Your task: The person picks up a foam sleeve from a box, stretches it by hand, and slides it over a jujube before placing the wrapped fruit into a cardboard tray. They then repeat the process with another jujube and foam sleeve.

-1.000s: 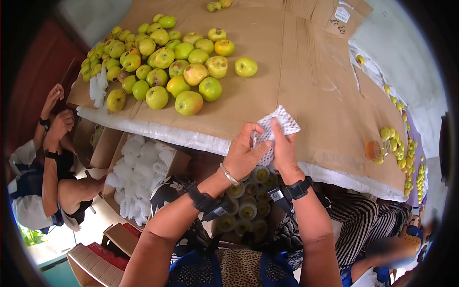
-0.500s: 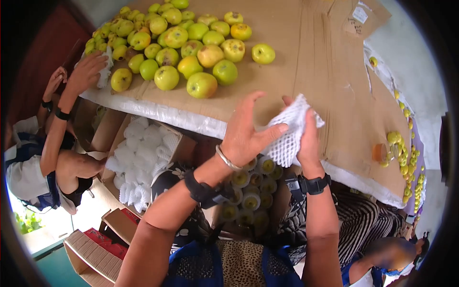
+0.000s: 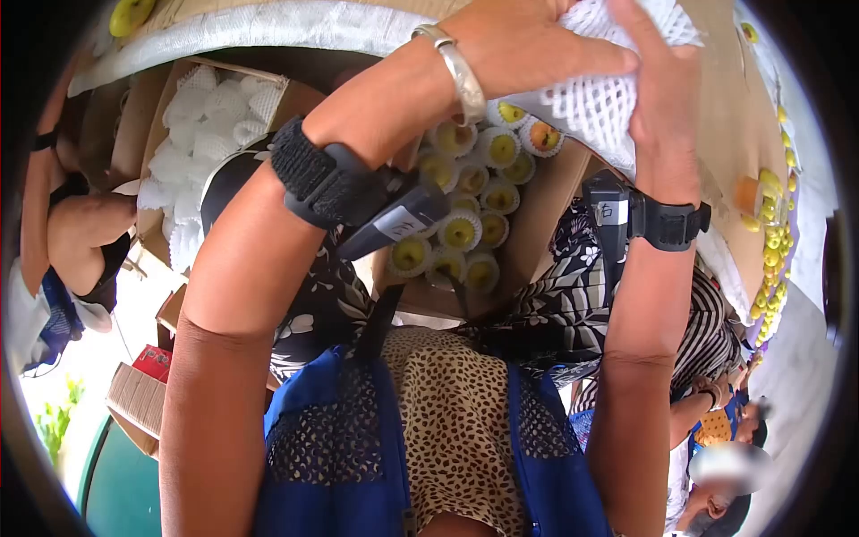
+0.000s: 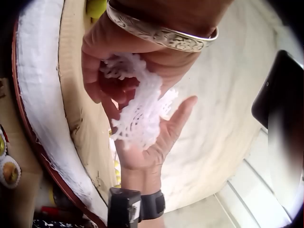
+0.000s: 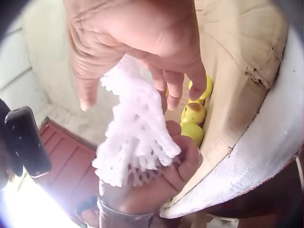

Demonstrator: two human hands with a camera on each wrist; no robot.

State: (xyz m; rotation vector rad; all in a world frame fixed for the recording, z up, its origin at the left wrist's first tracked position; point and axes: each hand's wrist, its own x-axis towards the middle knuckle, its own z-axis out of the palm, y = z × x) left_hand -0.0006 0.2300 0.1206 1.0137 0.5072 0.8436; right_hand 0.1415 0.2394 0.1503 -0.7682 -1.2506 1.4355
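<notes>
A white foam net sleeve [image 3: 595, 112] is between the hands at the top of the head view. The left hand [image 3: 519, 54], with a silver bracelet, grips it; in the left wrist view its fingers curl round the bunched sleeve [image 4: 142, 109]. The right hand [image 3: 667, 98] is against the sleeve's other side. In the right wrist view the right hand [image 5: 142, 38] hangs over the sleeve [image 5: 135, 128], thumb and fingers spread and touching its upper end, while the left hand [image 5: 161, 190] holds the lower part. No fruit shows inside the sleeve.
Below the hands a carton holds green fruits in foam nets [image 3: 459, 233]. Another carton of white foam sleeves [image 3: 192, 125] stands at left. Loose fruits [image 5: 192, 114] lie on the cardboard-covered table [image 5: 237, 57]. Other people sit at both sides.
The head view has tilted down, so the hands and sleeve stand higher in it and most of the loose fruit has left it. The left hand has closed in on the sleeve.
</notes>
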